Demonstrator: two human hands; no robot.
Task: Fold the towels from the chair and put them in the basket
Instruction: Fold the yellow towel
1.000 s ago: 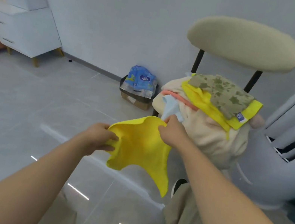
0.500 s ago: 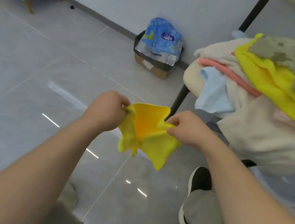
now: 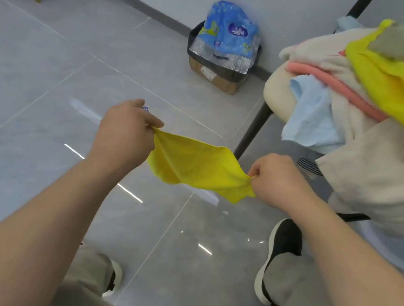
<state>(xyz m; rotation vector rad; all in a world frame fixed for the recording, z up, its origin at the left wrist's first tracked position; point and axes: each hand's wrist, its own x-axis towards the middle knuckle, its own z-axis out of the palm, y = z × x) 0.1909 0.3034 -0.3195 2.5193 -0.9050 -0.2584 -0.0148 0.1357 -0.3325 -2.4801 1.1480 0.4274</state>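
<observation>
yellow towel (image 3: 200, 166) mid-frame, strung between our hands | left hand (image 3: 124, 134) and right hand (image 3: 275, 180) pinch opposite corners | light, limp, sags; we judge corners the best hold

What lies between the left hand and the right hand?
In the head view, a yellow towel spans the gap; the left hand pinches one end, the right hand the other.
</observation>
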